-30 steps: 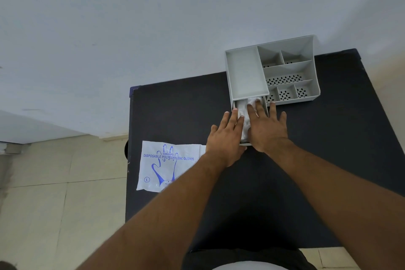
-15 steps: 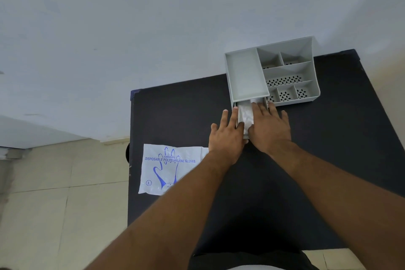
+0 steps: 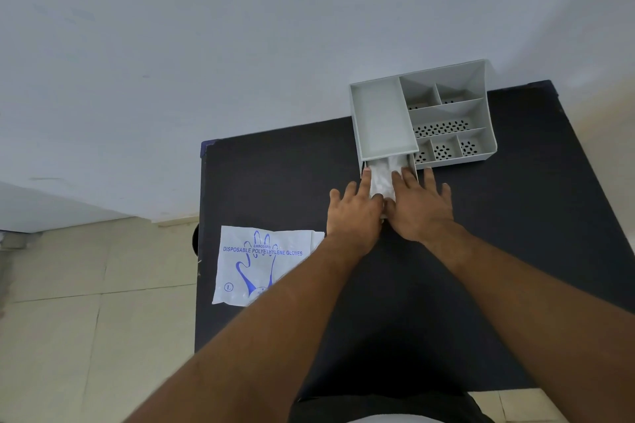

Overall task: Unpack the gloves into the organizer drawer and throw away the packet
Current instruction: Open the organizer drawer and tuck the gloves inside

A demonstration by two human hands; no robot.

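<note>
A grey desk organizer [image 3: 381, 120] stands at the far edge of the black table [image 3: 275, 182]. Its drawer [image 3: 411, 161] sticks out a short way toward me, with crumpled clear gloves [image 3: 382, 178] lying inside. My left hand [image 3: 355, 213] lies flat along the drawer's left side, fingers spread. My right hand [image 3: 419, 206] rests flat on the drawer's right side, its fingertips on the gloves. The two hands cover the drawer's front. The empty white packet [image 3: 261, 264], printed with a blue hand, lies flat at the table's left edge, partly under my left forearm.
The organizer's right half holds several open compartments [image 3: 443, 129] with perforated floors. A pale wall runs behind the table, and a tiled floor [image 3: 86, 302] lies to the left. The table's left edge is beside the packet.
The drawer has slid further into the organizer, and less of the gloves shows. Both hands have moved forward with it. The packet has not moved.
</note>
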